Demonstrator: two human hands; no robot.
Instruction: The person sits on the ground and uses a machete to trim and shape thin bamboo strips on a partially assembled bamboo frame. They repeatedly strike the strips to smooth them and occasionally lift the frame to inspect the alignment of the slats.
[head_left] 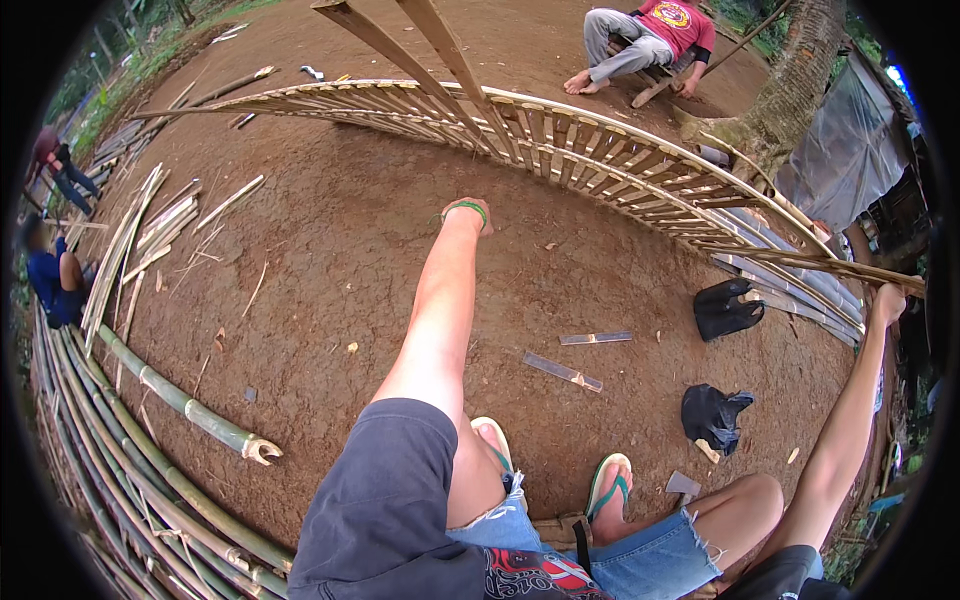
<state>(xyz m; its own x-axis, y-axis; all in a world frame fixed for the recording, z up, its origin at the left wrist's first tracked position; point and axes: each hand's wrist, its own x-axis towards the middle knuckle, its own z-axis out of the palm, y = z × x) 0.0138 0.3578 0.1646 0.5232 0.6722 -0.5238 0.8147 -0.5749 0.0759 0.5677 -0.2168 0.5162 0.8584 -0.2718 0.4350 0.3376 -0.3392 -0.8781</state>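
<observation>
A long slatted bamboo panel (610,160) arcs across the far side, with split rails and many short slats between them. At the far right my right hand (888,303) is closed round the end of its bamboo edge strip. My left hand (470,212), with a green band at the wrist, reaches out over the bare soil on the near side of the panel, apart from it. The back of that hand hides its fingers. Two flat clear strips (563,371) lie on the ground between my left arm and the black plastic bags (728,308).
Long bamboo poles (130,450) are heaped on the left, with a thick cut pole (190,405) beside them. Split strips (165,225) lie farther back. One person (640,45) sits beyond the panel by a tree trunk (795,80); two others are at the far left.
</observation>
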